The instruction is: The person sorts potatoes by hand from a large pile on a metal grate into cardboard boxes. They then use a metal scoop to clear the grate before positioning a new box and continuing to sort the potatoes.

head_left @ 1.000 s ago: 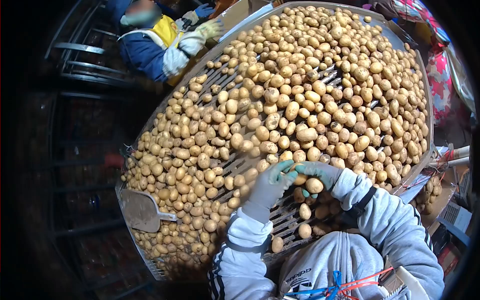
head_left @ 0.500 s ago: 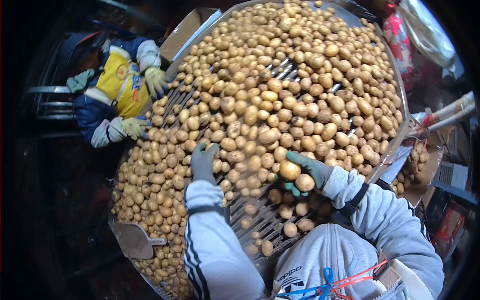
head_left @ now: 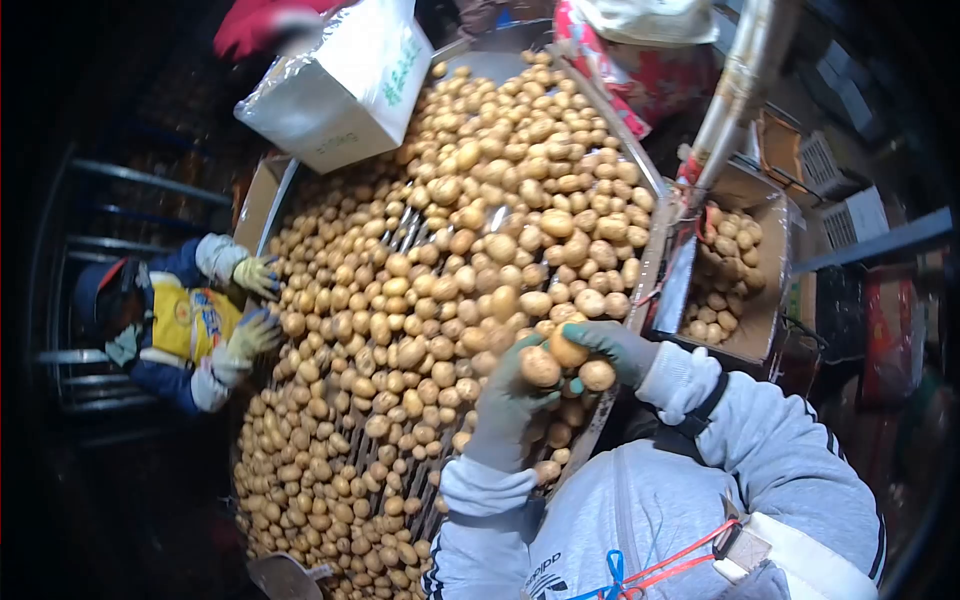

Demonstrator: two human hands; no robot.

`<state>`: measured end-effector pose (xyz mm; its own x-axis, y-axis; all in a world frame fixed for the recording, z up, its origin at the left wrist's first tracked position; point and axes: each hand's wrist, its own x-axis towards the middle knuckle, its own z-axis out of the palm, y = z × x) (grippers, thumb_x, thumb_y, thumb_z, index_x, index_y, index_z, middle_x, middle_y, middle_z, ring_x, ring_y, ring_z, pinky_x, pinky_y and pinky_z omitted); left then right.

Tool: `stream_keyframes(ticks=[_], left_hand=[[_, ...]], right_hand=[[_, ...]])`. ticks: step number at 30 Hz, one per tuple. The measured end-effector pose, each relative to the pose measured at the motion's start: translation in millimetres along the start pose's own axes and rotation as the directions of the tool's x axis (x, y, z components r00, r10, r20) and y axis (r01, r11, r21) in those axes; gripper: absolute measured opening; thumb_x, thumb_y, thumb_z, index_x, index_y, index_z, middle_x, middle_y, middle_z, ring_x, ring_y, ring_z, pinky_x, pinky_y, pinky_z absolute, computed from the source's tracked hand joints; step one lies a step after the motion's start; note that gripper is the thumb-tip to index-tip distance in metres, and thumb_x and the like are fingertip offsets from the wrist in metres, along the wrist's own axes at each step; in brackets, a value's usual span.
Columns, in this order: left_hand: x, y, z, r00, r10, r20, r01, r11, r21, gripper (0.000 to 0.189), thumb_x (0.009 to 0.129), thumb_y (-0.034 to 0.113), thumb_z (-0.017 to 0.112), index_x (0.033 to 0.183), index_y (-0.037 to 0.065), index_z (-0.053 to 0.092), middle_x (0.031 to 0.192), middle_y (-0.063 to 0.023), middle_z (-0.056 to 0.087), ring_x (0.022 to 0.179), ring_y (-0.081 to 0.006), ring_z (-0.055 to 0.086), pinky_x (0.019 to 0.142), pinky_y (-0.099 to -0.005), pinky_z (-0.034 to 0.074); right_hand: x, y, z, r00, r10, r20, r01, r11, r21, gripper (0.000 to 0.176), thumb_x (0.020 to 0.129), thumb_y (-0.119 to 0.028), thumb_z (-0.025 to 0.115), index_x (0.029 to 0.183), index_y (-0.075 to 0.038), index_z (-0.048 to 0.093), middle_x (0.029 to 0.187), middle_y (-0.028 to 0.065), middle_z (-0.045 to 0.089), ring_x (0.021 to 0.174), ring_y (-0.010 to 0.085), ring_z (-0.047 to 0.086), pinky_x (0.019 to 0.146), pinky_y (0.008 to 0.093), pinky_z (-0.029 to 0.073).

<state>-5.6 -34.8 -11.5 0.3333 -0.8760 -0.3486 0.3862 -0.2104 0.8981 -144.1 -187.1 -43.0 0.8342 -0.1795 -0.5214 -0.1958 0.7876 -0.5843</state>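
My left hand [head_left: 503, 405], in a dark grey-green glove, is closed around a pale potato [head_left: 540, 367]. Close beside it my right hand [head_left: 625, 350], gloved in grey and green, grips two potatoes, a yellow potato [head_left: 568, 347] under its thumb and a smaller potato [head_left: 597, 375] below that. Both hands are near the right edge of a wide slatted sorting table [head_left: 645, 275] heaped with potatoes. Parts of my fingers are hidden behind the potatoes they hold.
Across the heap to the left, a co-worker in a yellow apron [head_left: 195, 318] has gloved hands at the potatoes. A white box [head_left: 345, 85] is tipped over the far left side. To the right stands a cardboard box [head_left: 775, 270] of potatoes, near a pole [head_left: 735, 95].
My left hand has come right, up to my right hand, and now grips a potato. The view has turned right. A white box now shows over the far side.
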Motion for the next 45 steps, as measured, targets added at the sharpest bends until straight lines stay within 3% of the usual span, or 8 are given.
stream_keyframes(ticks=[6,11,19,20,27,31,34,45], left_hand=[[87.8,-35.8,125.2,0.91,-0.277,0.309,0.31,0.949,-0.062,0.057,0.106,0.043,0.052,0.147,0.004,0.052,0.134,-0.0118,0.062,0.122,-0.0231,0.062,0.1,-0.0362,0.053],[71.6,-3.6,106.5,0.981,0.149,0.127,-0.187,0.905,0.382,0.06,0.1,0.029,0.066,0.152,0.006,0.048,0.143,-0.0176,0.057,0.135,-0.0258,0.052,0.114,-0.0358,0.04],[33.3,-88.3,-123.5,0.795,0.394,-0.462,0.173,0.582,0.794,0.064,0.095,0.041,0.063,0.146,0.003,0.055,0.156,-0.0234,0.043,0.143,-0.041,0.041,0.123,-0.0528,0.026],[30.0,-104.2,-98.6,0.818,0.437,-0.373,0.366,0.103,0.925,0.075,0.095,0.049,0.061,0.154,0.004,0.045,0.16,-0.0236,0.039,0.147,-0.0399,0.037,0.124,-0.0563,0.021],[-22.9,-58.3,-49.1,0.973,0.213,-0.093,-0.071,0.653,0.754,0.058,0.096,0.032,0.068,0.148,0.01,0.055,0.155,-0.0162,0.049,0.145,-0.0323,0.044,0.122,-0.0444,0.033],[-89.8,-40.5,-132.5,0.798,0.28,-0.534,0.178,0.737,0.652,0.043,0.096,0.015,0.067,0.136,0.001,0.06,0.143,-0.0199,0.057,0.134,-0.0279,0.055,0.11,-0.0369,0.046],[-128.7,-26.3,-225.4,0.487,0.116,-0.866,0.528,0.75,0.398,0.051,0.098,0.014,0.065,0.146,0.005,0.051,0.142,-0.0202,0.052,0.127,-0.0312,0.056,0.101,-0.0385,0.053],[-7.6,-27.5,-169.2,0.759,0.368,-0.538,0.204,0.65,0.732,0.049,0.088,0.025,0.077,0.135,0.016,0.065,0.131,-0.0149,0.059,0.113,-0.0264,0.062,0.096,-0.0394,0.055]], right_hand=[[-105.9,-29.8,-135.1,0.921,-0.312,-0.234,0.311,0.949,-0.042,0.045,0.104,-0.042,0.059,0.125,-0.002,0.064,0.108,0.0076,0.07,0.091,0.0161,0.07,0.08,0.0289,0.059],[-167.0,-64.5,-225.9,0.556,-0.675,-0.486,0.182,0.669,-0.721,0.05,0.101,-0.027,0.068,0.141,0.002,0.058,0.128,0.009,0.067,0.117,0.0178,0.061,0.103,0.0293,0.047],[-29.4,-52.1,-91.2,0.888,-0.374,-0.269,0.282,0.903,-0.324,0.038,0.099,-0.021,0.067,0.128,0.002,0.065,0.097,0.0003,0.067,0.066,0.0048,0.057,0.058,0.0181,0.045],[1.8,-53.3,-76.9,0.923,-0.335,-0.188,0.252,0.898,-0.361,0.037,0.099,-0.022,0.067,0.128,0.001,0.066,0.093,-0.0015,0.066,0.063,0.0032,0.051,0.057,0.0178,0.044],[216.3,-53.2,52.1,0.957,-0.275,0.088,0.206,0.436,-0.876,0.048,0.092,-0.037,0.072,0.13,-0.009,0.066,0.096,0.0121,0.074,0.075,0.0186,0.07,0.07,0.0337,0.057],[273.7,-15.7,85.7,0.922,-0.379,0.073,0.057,-0.054,-0.997,0.061,0.085,-0.045,0.073,0.135,-0.012,0.062,0.121,0.019,0.071,0.11,0.0366,0.068,0.096,0.0454,0.053],[259.0,-17.7,76.0,0.96,-0.257,0.112,0.137,0.079,-0.987,0.056,0.09,-0.043,0.07,0.137,-0.014,0.062,0.122,0.016,0.071,0.115,0.0332,0.067,0.099,0.0429,0.052],[248.0,-30.7,75.3,0.919,-0.393,-0.037,0.216,0.577,-0.788,0.033,0.098,-0.027,0.07,0.124,-0.006,0.071,0.101,0.0035,0.074,0.08,0.0093,0.066,0.07,0.0251,0.055]])
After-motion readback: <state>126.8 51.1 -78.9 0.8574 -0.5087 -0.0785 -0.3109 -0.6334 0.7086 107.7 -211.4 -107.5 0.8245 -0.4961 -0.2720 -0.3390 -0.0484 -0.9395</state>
